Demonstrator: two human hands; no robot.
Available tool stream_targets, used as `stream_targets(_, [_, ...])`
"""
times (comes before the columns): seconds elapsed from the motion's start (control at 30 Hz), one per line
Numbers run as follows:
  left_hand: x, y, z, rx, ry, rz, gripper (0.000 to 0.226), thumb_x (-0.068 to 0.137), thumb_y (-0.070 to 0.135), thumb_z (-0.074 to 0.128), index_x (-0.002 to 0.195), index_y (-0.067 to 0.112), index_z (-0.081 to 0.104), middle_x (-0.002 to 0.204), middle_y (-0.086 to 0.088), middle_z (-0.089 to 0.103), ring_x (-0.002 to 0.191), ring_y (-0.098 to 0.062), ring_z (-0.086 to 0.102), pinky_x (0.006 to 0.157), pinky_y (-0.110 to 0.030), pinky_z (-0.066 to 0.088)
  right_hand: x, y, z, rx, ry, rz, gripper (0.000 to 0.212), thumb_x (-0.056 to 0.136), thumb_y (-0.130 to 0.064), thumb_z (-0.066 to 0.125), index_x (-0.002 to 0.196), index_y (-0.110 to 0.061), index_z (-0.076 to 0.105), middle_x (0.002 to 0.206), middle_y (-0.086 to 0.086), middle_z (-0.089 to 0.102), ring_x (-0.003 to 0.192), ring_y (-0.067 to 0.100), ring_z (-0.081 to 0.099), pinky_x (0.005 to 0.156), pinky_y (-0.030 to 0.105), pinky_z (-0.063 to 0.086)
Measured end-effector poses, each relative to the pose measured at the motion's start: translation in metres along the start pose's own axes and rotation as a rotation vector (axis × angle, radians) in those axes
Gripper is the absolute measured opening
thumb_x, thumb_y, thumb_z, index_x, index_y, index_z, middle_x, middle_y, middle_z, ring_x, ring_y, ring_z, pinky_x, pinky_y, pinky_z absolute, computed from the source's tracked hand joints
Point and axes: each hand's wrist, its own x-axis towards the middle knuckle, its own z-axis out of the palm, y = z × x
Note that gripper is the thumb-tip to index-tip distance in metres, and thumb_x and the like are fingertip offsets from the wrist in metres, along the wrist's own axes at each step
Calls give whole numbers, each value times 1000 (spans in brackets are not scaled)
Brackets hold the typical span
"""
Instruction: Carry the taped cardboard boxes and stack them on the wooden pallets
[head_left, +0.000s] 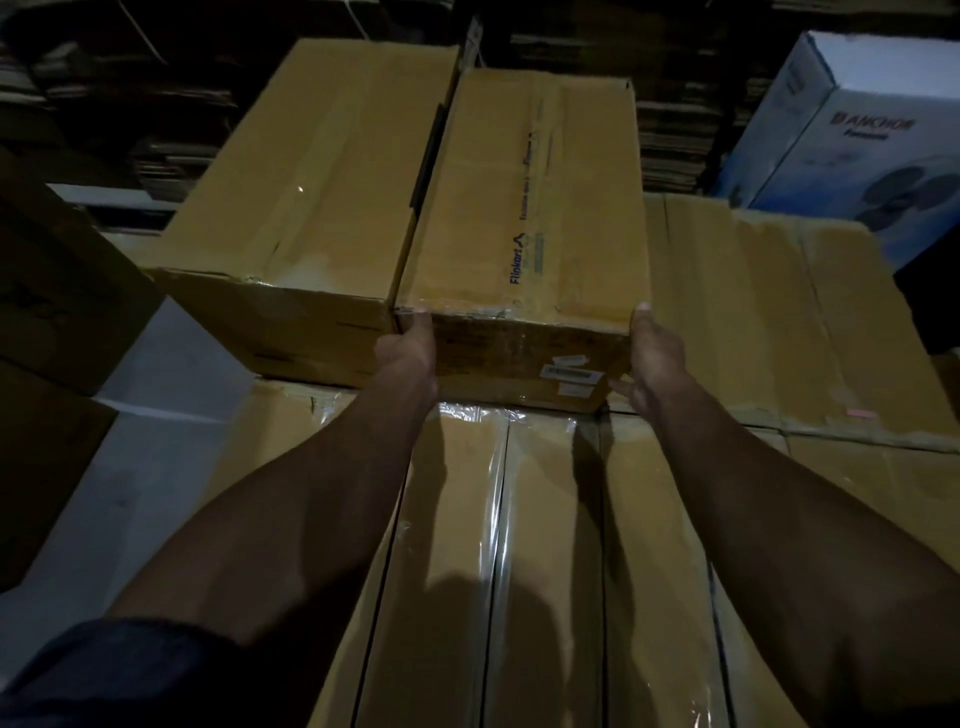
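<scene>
Two bare hands hold one long brown cardboard box with clear tape and blue lettering on its top (524, 208) by its near end; the left hand (408, 345) wraps the near left corner, thumb up on the top edge, and the right hand (652, 353) grips the near right corner, thumb at the top edge and fingers curled under toward the bottom edge. The held box lies on a lower layer of taped brown cardboard boxes (550, 545) whose glossy tape seams run away from the person; its near face, bearing a small white barcode label (571, 373), sits set back from the near edge of that layer. Its left long edge runs just beside a second large brown cardboard box (311, 176) on the same level, a thin dark gap showing between them toward the far end; whether they touch near the hands cannot be told. To its right there is open room above a lower flat brown cardboard surface (779, 312); beyond that stands a white and blue printed carton (852, 130). At far left a dark cardboard box (52, 291) stands apart across a strip of pale floor (156, 415); stacks of flattened cardboard (670, 135) fill the dim background. No pallet can be made out under the boxes.
</scene>
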Motion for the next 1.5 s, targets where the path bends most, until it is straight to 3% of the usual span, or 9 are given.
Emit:
stream_targets(0.1, [-18, -17, -22, 106, -26, 0, 63, 92, 43, 62, 138, 4, 43, 134, -15, 51, 122, -38, 50, 101, -44, 45, -32, 18, -10, -47, 32, -19, 37, 106, -42, 37, 124, -16, 56, 91, 1, 58, 79, 16, 56, 73, 36, 51])
stream_targets(0.17, [-38, -32, -45, 237, -21, 53, 61, 93, 40, 63, 136, 1, 46, 134, -19, 52, 122, -39, 49, 100, -43, 44, -60, 42, -22, -128, 61, 2, 47, 104, -46, 40, 134, -12, 53, 109, 6, 59, 104, 28, 58, 95, 46, 49])
stream_targets(0.23, [-57, -49, -72, 552, -32, 197, 57, 93, 40, 60, 130, -3, 52, 132, -23, 55, 120, -40, 52, 99, -42, 44, -91, 67, -39, -244, 90, 12, 53, 102, -47, 42, 141, -12, 49, 136, 10, 54, 125, 34, 50, 106, 51, 42])
stream_targets(0.33, [-98, -73, -120, 1018, -103, 443, 59, 95, 42, 56, 132, -4, 48, 133, -23, 52, 120, -39, 52, 95, -42, 45, -151, 97, -63, -404, 53, -40, 51, 103, -42, 44, 147, -15, 44, 145, 13, 50, 129, 33, 48, 107, 44, 40])
stream_targets(0.5, [-166, -119, -203, 1394, -189, 680, 57, 98, 46, 45, 137, 4, 42, 140, -15, 44, 124, -29, 47, 95, -38, 44, -262, 146, -103, -671, 15, -142, 58, 102, -44, 48, 152, -17, 36, 154, 9, 42, 140, 30, 40, 112, 45, 35])
stream_targets(0.9, [-351, -211, -374, 1515, -298, 888, 61, 97, 46, 44, 142, 6, 38, 152, -12, 36, 139, -28, 31, 108, -42, 37, -537, 250, -202, -1075, 108, -210, 59, 100, -47, 48, 148, -13, 42, 150, 8, 45, 137, 29, 39, 109, 39, 34])
stream_targets(1.03, [-403, -232, -397, 1579, -375, 998, 56, 97, 46, 45, 138, 8, 42, 145, -11, 42, 132, -27, 38, 105, -40, 40, -598, 272, -240, -1131, 174, -202, 50, 100, -45, 47, 138, -13, 51, 144, 9, 50, 133, 29, 42, 103, 38, 37])
stream_targets(1.27, [-474, -273, -360, 1646, -589, 1157, 50, 95, 45, 44, 131, 10, 46, 133, -10, 50, 122, -28, 45, 97, -40, 44, -637, 291, -319, -1047, 286, -111, 61, 100, -49, 46, 148, -12, 39, 151, 7, 43, 138, 31, 36, 108, 42, 36])
stream_targets(1.5, [-547, -325, -266, 1663, -717, 1278, 45, 94, 43, 42, 124, 11, 49, 124, -9, 54, 114, -27, 48, 92, -39, 43, -620, 301, -445, -965, 390, -7, 66, 100, -52, 44, 153, -15, 33, 157, 7, 35, 146, 31, 28, 115, 43, 30])
